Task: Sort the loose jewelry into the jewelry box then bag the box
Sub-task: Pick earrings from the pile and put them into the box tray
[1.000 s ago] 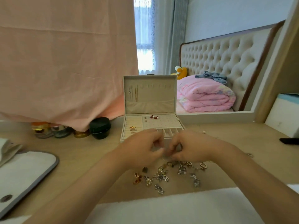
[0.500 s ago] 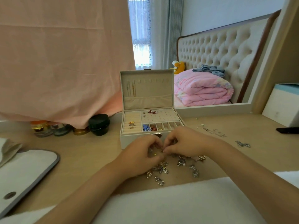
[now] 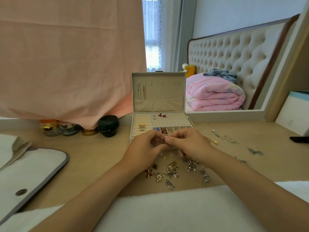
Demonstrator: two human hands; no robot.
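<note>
with curled fingers (image 3: 158, 136) the left hand (image 3: 147, 148) and the right hand (image 3: 188, 143) pinched one tiny jewelry piece (image 3: 165, 142) just in front of the open beige fabric-lined jewelry box (image 3: 158, 99), so it seemed wise to carry it low over a compartment before releasing.

Pinched piece (image 3: 164, 142) too small, box (image 3: 158, 104) front hidden

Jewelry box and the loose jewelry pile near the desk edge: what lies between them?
In the head view, the left hand and right hand fill that gap, fingers pinching a tiny piece together.
</note>
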